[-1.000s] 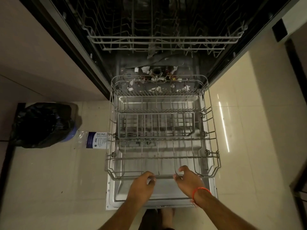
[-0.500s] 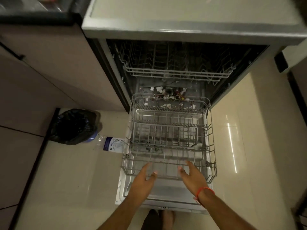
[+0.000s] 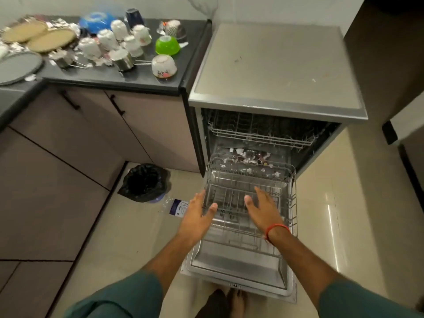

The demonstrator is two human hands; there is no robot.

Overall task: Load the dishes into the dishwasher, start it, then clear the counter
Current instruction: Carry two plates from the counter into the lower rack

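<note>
Hands [image 3: 231,212] now off the lower rack [image 3: 247,203]; bottle [image 3: 177,206] label "SUN…"

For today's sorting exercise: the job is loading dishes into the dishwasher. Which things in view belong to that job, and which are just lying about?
Belongs to the job:
- empty grey wire lower rack, pulled out
- white ceramic cups, upside down on the counter
- green plastic bowl
- round tan plates
- both open hands: left, right

Lying about:
- black-bagged bin
- clear plastic bottle lying on the floor
</note>
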